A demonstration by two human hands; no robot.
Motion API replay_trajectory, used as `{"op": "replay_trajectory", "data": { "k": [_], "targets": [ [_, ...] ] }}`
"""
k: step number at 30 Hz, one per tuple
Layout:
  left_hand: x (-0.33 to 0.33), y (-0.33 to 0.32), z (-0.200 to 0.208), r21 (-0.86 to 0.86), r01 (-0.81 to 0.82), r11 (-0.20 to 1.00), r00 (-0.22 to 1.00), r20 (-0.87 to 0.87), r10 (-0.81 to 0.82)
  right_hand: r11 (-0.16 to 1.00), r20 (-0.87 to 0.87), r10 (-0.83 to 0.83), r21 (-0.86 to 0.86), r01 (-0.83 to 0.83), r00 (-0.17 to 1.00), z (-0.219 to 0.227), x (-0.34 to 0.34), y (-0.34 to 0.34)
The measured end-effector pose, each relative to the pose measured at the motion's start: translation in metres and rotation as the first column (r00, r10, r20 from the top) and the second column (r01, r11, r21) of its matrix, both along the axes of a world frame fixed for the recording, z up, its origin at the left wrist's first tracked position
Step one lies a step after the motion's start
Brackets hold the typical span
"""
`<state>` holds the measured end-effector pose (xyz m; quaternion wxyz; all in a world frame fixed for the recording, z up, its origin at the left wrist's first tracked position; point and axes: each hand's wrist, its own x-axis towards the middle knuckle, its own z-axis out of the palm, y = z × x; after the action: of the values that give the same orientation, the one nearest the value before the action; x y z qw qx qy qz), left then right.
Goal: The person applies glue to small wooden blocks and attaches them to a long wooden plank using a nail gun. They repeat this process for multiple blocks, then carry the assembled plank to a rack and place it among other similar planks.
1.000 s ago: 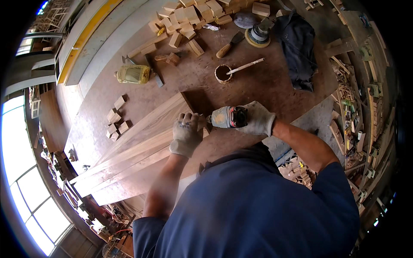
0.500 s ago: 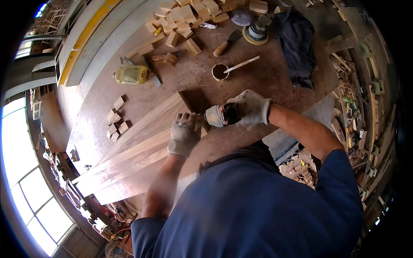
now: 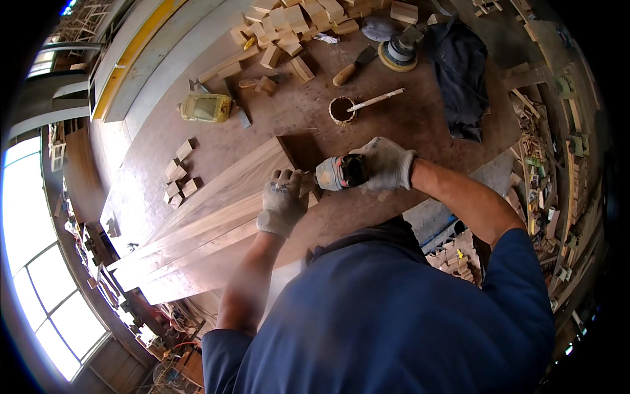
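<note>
My right hand point(image 3: 388, 163), in a pale work glove, is closed round a grey and red cordless drill point(image 3: 332, 174). The drill points left at the near end of a long wooden workpiece point(image 3: 230, 190) made of boards that fan out toward the left. Over the end of one board lies my gloved left hand point(image 3: 283, 200), its fingers curled round the wood close to the drill's front. What the drill's tip touches is hidden behind those fingers.
A brown worktable point(image 3: 275, 118) carries a pot with a stick point(image 3: 342, 111), a scraper point(image 3: 354, 65), a sander point(image 3: 399, 51), a dark cloth point(image 3: 462, 79), a yellowish plastic bottle point(image 3: 207, 108), a hammer point(image 3: 237, 105), several small wood blocks point(image 3: 177, 172) and a pile of larger blocks point(image 3: 289, 26).
The whole view has shifted a little, so the table's things sit slightly farther right. Both hands keep their places at the board's end, with the drill still held there.
</note>
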<state>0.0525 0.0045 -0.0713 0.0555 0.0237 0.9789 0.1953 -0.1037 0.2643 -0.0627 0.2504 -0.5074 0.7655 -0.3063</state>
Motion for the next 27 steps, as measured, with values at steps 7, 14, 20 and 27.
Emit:
{"op": "replay_trajectory", "data": {
  "k": [7, 14, 20, 27],
  "targets": [
    [0.000, 0.000, -0.002, -0.024, 0.010, 1.000, 1.000, 0.005, -0.010, 0.997, 0.133, -0.033, 0.067, 0.024, 0.991, 0.001, -0.002, -0.002],
    [0.000, 0.000, -0.003, -0.019, 0.005, 1.000, 1.000, 0.017, -0.004, 1.000, 0.127, -0.028, 0.009, 0.027, 0.991, 0.002, -0.001, -0.001],
    [-0.002, 0.000, 0.000, -0.001, 0.002, 1.000, 0.999, 0.035, -0.002, 0.999, 0.095, -0.031, 0.023, 0.029, 0.995, 0.005, -0.002, -0.001],
    [-0.003, -0.001, 0.000, -0.011, 0.023, 1.000, 1.000, 0.011, -0.023, 0.996, 0.062, -0.050, -0.078, 0.054, 0.997, -0.009, -0.001, 0.006]
  ]
}}
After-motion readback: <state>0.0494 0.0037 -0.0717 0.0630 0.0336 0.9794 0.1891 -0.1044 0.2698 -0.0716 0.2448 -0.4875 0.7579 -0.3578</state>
